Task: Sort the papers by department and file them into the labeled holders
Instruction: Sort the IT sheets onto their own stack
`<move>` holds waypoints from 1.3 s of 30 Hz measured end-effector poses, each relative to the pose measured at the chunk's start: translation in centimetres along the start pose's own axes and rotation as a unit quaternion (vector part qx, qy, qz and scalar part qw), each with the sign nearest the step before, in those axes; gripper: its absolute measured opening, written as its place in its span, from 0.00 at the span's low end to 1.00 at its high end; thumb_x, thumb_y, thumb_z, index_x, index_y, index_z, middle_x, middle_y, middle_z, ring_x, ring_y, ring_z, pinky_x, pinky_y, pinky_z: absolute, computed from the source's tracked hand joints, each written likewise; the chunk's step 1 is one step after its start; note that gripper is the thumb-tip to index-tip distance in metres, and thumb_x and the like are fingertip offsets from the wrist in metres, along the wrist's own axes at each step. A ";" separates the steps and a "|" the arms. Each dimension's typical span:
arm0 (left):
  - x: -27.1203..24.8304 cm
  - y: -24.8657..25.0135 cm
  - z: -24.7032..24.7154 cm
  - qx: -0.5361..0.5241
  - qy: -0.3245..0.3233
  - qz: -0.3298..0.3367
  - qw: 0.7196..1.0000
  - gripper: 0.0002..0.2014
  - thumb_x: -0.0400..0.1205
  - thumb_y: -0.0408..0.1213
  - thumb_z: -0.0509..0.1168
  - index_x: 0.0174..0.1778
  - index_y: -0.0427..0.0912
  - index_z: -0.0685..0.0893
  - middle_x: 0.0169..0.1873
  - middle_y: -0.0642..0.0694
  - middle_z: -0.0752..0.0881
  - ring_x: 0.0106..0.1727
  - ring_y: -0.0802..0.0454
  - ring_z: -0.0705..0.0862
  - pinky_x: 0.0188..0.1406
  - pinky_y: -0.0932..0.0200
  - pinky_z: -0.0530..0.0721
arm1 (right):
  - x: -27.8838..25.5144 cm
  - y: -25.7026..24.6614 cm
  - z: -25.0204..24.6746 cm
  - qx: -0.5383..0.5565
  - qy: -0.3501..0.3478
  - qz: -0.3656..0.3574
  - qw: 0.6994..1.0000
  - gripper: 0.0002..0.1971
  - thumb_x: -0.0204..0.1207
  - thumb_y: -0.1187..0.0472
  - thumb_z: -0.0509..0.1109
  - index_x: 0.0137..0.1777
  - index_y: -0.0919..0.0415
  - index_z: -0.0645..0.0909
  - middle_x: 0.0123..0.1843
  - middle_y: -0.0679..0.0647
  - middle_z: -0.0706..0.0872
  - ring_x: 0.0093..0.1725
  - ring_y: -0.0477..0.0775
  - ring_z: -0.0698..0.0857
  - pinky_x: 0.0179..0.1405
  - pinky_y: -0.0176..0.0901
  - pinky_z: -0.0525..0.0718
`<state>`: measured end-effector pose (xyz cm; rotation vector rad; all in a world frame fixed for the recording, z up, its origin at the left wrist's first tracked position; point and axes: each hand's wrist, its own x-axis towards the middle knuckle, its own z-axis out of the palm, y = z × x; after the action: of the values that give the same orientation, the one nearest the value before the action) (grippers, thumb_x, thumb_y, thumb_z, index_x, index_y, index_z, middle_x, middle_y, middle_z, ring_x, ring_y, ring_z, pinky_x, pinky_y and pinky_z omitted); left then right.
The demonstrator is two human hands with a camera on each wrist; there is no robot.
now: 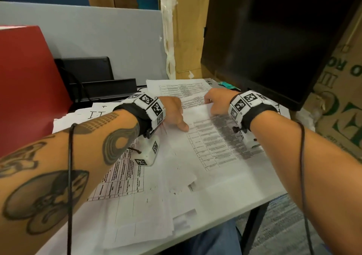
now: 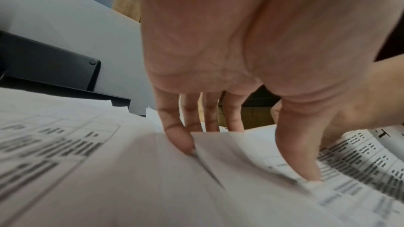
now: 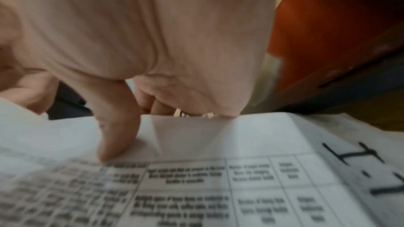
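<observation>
A person sits at a white desk [image 1: 225, 200] covered with loose printed papers [image 1: 137, 205]. Both hands meet at the far edge of one printed sheet [image 1: 215, 143] near the desk's middle. The left hand [image 1: 174, 111] pinches that edge, thumb on top and fingers [image 2: 181, 137] tucked beneath. The right hand [image 1: 217, 102] grips the same edge, thumb pressed on the print, fingers curled behind. Another printed page [image 1: 180, 90] lies flat beyond them toward the far edge. A black paper holder [image 1: 94, 82] stands at the far left corner beside a red box [image 1: 29, 78], in front of a grey partition [image 1: 107, 39]. A dark monitor [image 1: 274, 39] stands at the far right edge, with cardboard boxes [image 1: 342, 98] beside it.
</observation>
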<state>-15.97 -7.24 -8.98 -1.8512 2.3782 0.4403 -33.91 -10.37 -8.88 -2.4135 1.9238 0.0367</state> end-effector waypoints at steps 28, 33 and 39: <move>-5.1 -20.1 -4.8 0.159 0.019 -0.245 0.956 0.23 0.67 0.47 0.87 0.49 0.39 0.88 0.42 0.45 0.90 0.48 0.41 0.91 0.47 0.50 0.90 | 2.9 -9.2 -0.3 0.135 0.024 -0.146 0.980 0.13 0.76 0.68 0.75 0.56 0.51 0.92 0.59 0.48 0.88 0.59 0.51 0.85 0.53 0.38 0.80; -7.0 -18.5 -7.1 0.123 0.178 -0.197 0.956 0.22 0.72 0.46 0.84 0.59 0.42 0.89 0.47 0.43 0.88 0.41 0.43 0.85 0.33 0.59 0.80 | 3.6 -14.3 -0.9 0.181 0.096 -0.207 0.957 0.19 0.76 0.56 0.81 0.66 0.53 0.85 0.68 0.49 0.85 0.66 0.48 0.82 0.58 0.40 0.75; -9.1 -15.1 -10.0 -0.146 0.210 0.003 0.967 0.06 0.82 0.47 0.76 0.51 0.53 0.94 0.44 0.51 0.95 0.50 0.46 0.93 0.57 0.48 0.91 | 2.7 -16.1 -4.4 0.244 0.153 -0.279 0.916 0.14 0.70 0.58 0.83 0.46 0.40 0.83 0.49 0.53 0.89 0.48 0.57 0.87 0.51 0.56 0.88</move>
<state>1.89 -4.93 0.28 -2.2612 2.7088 0.4563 -17.70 -9.73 -4.14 -2.5805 1.0474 -0.7832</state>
